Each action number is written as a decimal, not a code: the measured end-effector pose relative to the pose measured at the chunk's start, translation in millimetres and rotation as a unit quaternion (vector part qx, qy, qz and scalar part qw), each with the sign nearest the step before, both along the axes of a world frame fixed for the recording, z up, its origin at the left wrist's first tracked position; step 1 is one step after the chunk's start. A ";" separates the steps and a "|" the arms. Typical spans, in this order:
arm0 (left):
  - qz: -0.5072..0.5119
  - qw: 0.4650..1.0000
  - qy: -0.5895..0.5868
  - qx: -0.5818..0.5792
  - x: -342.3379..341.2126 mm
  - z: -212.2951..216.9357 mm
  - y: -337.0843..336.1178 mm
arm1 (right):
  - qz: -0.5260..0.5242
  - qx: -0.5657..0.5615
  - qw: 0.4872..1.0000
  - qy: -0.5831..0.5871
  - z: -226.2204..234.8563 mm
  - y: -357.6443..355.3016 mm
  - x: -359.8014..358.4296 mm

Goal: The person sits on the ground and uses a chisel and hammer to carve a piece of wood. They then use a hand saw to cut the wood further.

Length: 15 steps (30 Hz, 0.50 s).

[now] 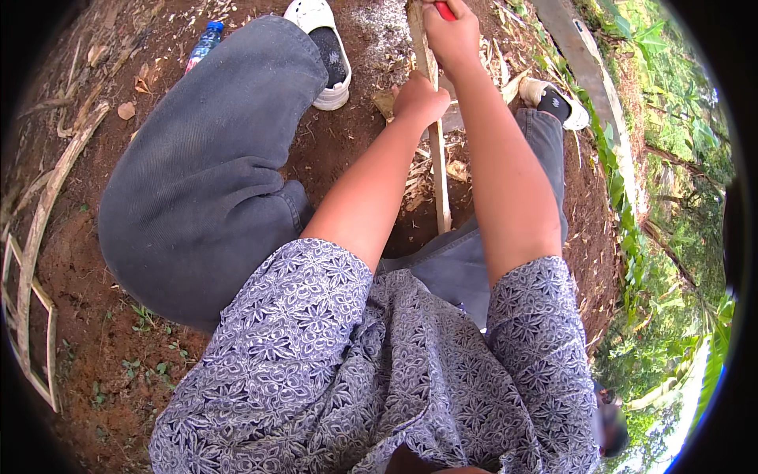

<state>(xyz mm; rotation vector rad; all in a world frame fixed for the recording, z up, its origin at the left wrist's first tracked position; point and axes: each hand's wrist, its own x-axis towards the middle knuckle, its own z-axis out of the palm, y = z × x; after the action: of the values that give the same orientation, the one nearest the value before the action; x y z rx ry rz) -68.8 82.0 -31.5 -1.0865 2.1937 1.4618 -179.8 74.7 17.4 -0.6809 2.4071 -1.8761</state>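
Observation:
A long, narrow strip of pale wood point(440, 178) runs from the top of the head view down between my legs. My left hand point(422, 100) is closed around it about midway along the part that shows. Farther up, my right hand point(453, 38) is closed on a red-handled tool point(445, 11) and lies against the strip's upper end. Only a bit of the red handle shows; the tool's working end is hidden or out of view. Beneath my hands is a flat piece of wood point(454, 120), partly covered by my wrists and the strip.
Brown soil scattered with wood chips and dry leaves lies around my feet, in white shoes point(335, 96). A bottle with a blue cap point(207, 43) stands beyond my left knee. At the far left are a wooden frame point(52, 347) and a long branch point(55, 186). Green plants grow along the right.

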 end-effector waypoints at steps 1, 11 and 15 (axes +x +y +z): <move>0.004 1.000 -0.015 -0.012 3.5 0.2 -4.0 | -0.002 0.062 0.998 0.005 21.7 14.9 25.1; 0.006 1.000 -0.003 -0.019 4.1 5.5 -4.1 | -0.046 0.112 0.961 -0.247 209.1 215.0 218.3; -0.013 0.999 -0.022 -0.031 4.0 -4.6 -0.9 | 0.010 0.108 0.986 -0.125 136.0 153.0 159.0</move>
<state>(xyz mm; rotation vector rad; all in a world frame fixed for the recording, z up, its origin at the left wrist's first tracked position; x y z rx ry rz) -64.9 81.1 -36.1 -1.0951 2.2281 1.3559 -20.7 227.6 153.4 -0.4259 2.3804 -1.5530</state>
